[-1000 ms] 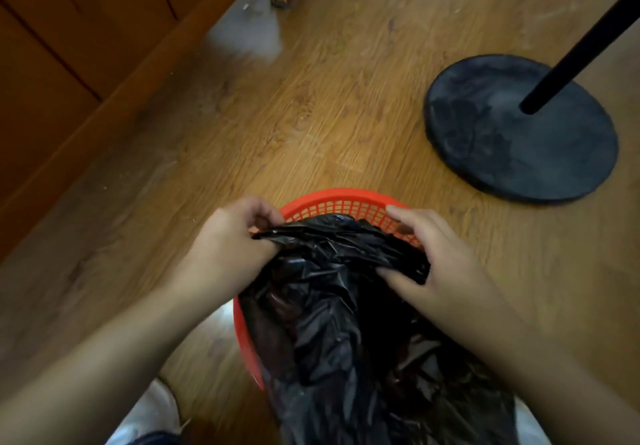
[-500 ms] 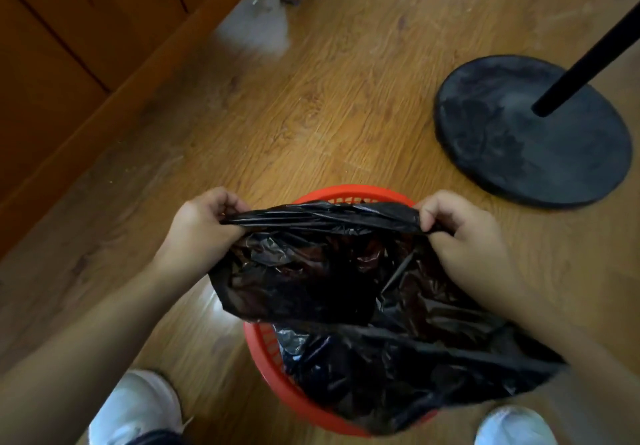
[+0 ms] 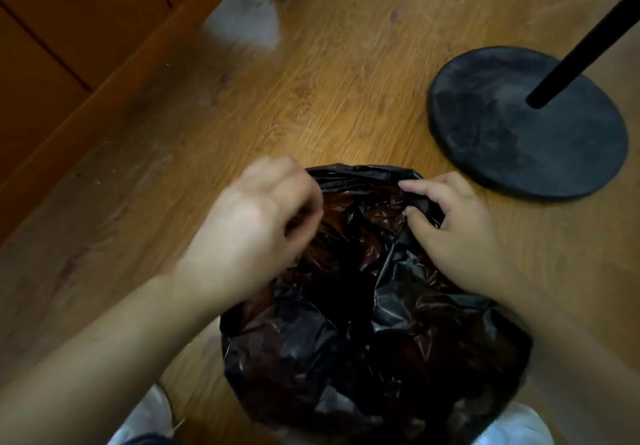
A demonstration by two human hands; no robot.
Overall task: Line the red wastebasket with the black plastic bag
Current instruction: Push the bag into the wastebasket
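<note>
The black plastic bag [image 3: 363, 334] is spread open below me and covers the red wastebasket completely, so none of the basket's red shows. Its far edge is folded outward in a curved band. My left hand [image 3: 256, 226] is blurred and pinches the bag's far-left edge. My right hand [image 3: 453, 230] grips the far-right edge, with the fingers curled into the plastic. A faint reddish tint shows through the thin plastic inside the bag.
A round black stand base [image 3: 526, 126] with a black pole [image 3: 581, 43] sits on the wooden floor to the right. A wooden cabinet [image 3: 69, 46] runs along the left. White shoes [image 3: 149, 417] are at the bottom edge.
The bag's mouth was pulled wide and came down over the basket rim; the red rim is now hidden. Both hands moved closer together at the far edge.
</note>
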